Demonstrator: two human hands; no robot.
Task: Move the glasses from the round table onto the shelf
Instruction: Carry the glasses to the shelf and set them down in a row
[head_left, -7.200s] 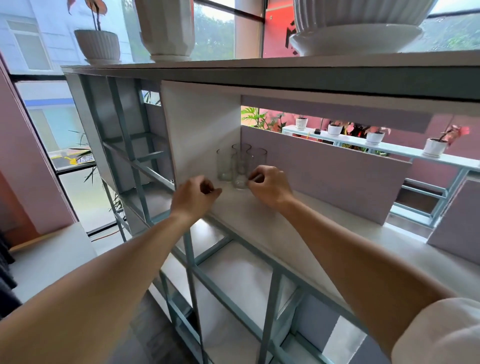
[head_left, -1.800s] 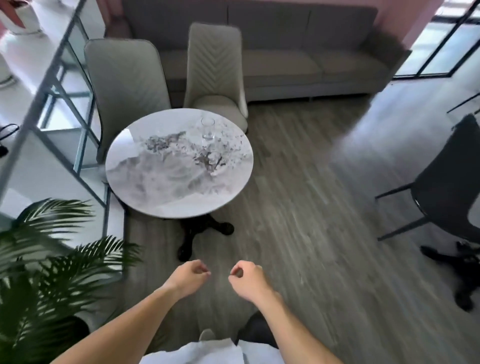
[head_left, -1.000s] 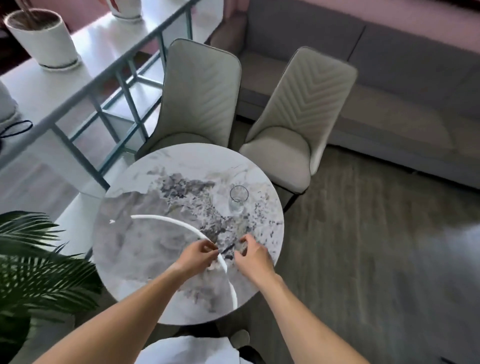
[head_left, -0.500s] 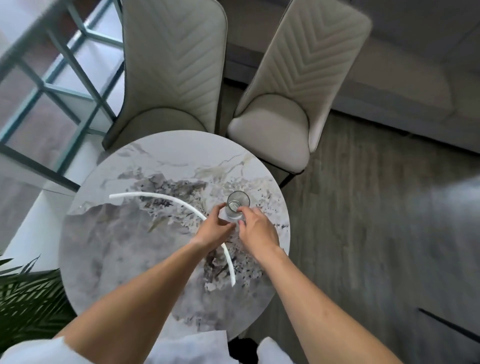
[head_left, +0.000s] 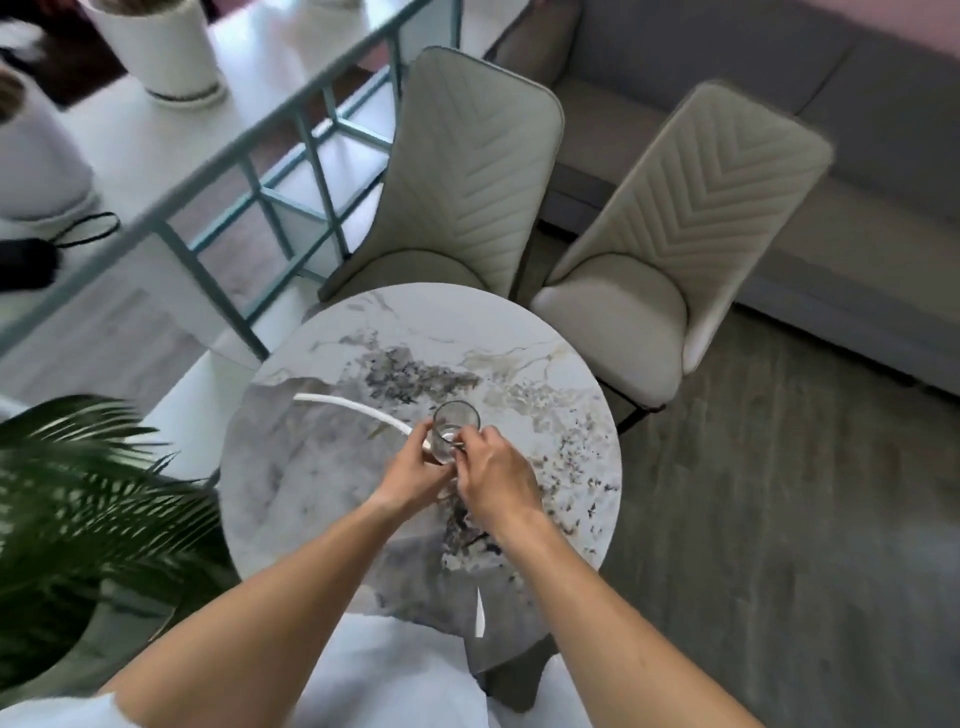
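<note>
One clear glass (head_left: 453, 429) stands on the marble counter (head_left: 322, 467), both hands — left hand (head_left: 410, 475), right hand (head_left: 493, 478) — cupped around its lower wall. Light, rigid, slick and breakable, I judge — hold the sides, not the rim.

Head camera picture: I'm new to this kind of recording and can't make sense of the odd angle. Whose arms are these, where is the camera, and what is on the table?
The camera sits on a person's head and looks down, so the two bare arms are the person's own. Below is a round marble table with two chairs behind it. One clear glass is on it. The left hand and right hand both close around the glass. To the left are a shelf and a plant.
</note>
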